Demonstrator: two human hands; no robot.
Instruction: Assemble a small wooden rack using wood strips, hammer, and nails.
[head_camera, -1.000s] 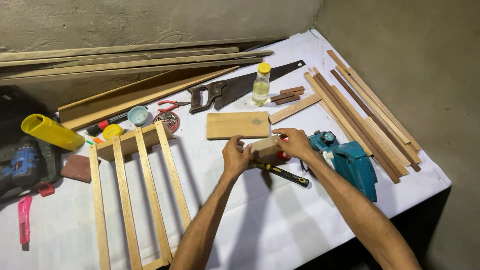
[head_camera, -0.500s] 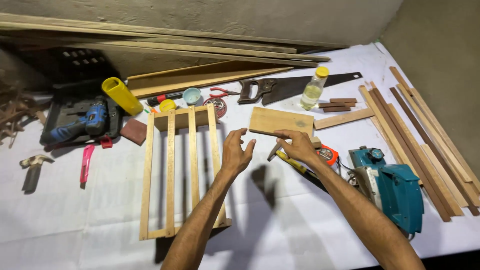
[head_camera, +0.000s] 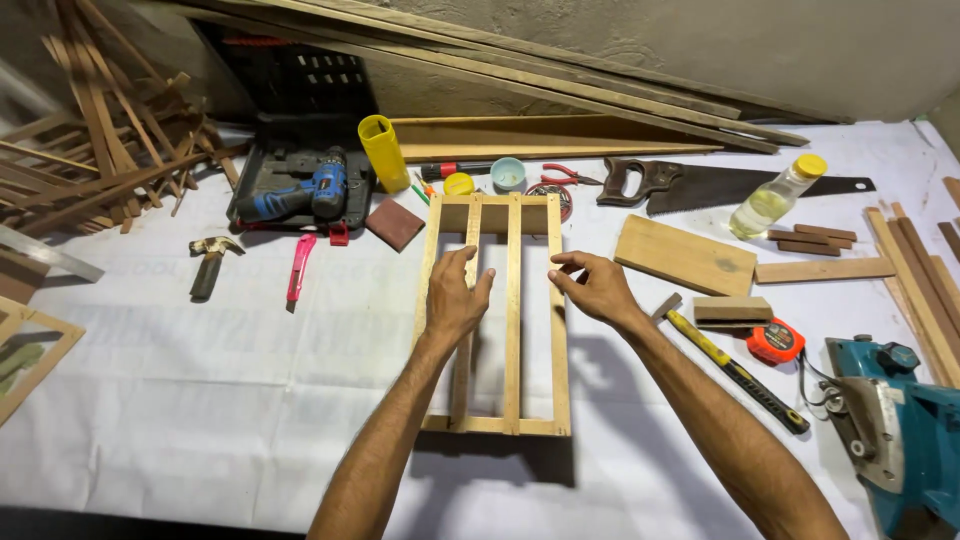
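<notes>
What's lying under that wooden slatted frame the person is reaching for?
The white table cover shows through the gaps of the wooden frame. The left hand hides part of one slat; whatever is beneath the slats stays unseen.

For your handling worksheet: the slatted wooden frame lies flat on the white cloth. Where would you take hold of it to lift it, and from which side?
Probably grip the wooden frame by its two long outer rails, one hand per side, coming from above. It lies flat, and the open gaps between the slats let fingers curl under. The left hand is over an inner slat and the right hand is at the right rail.
</notes>
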